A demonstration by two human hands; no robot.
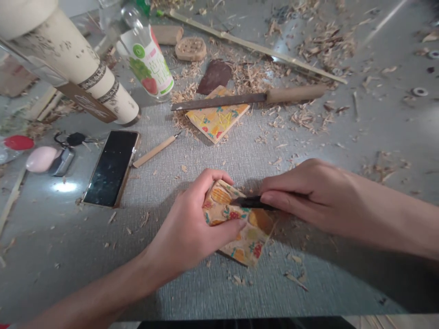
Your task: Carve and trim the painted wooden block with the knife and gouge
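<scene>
**Dark tool working at a fruit-patterned board**

Nearest the wearer, the left hand is gripping the fruit-patterned board over the grey table, thumb pressing on its face, fingers curling round the far edge. The right hand is pinching the dark tool, its tip meeting the printed surface. The step in hand seems to be fine carving or scraping; whether the tip is biting in, I cannot tell. Another such stroke would call for a firm left hold, a low tool angle and the thumb well off the tip's line.

Beyond, a phone and a slim metal-tipped tool are lying to the left. Farther off, a long wooden-handled tool is lying across a second patterned board, a labelled bottle is standing left of it, and shavings are littering the tabletop.
</scene>
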